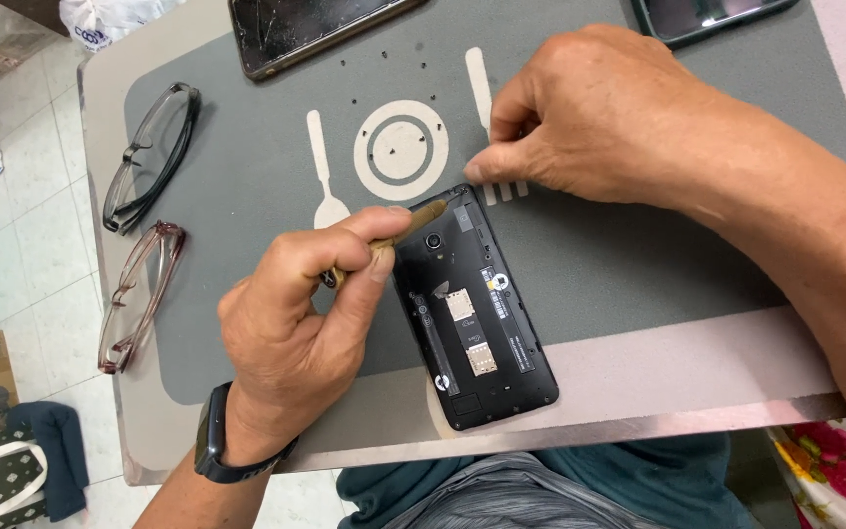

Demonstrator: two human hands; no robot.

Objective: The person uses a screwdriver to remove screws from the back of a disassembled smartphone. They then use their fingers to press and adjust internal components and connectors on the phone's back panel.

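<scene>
Black plastic, matte and dusty, makes up the opened phone (472, 313), which lies back-up with its cover off near the front edge of the tabletop (638, 382), its lower end on the pale strip and its upper end on a grey felt-like mat (619, 245) printed with a pale ring, spoon and fork. Small metal card slots and a white label show on the phone's inner face, with a round camera lens near the top. The left hand (296, 333), a dark smooth band on its wrist, is closed around a slim brownish tool (413, 223), thumb and forefinger pinching it, and the tool's tip touches the phone's top corner. The right hand (589, 118) rests on the mat just beyond the phone, its fingertips pressed together at the printed fork; whether they pinch anything is too small to tell. Tiny dark screws (394, 147) are scattered on and around the ring. Two pairs of glasses lie at the mat's left edge, one dark-framed (154, 152), one reddish and translucent (139, 294). Two more glossy phones lie at the far edge, one with a scratched screen (305, 29), one at the corner (707, 15).
</scene>
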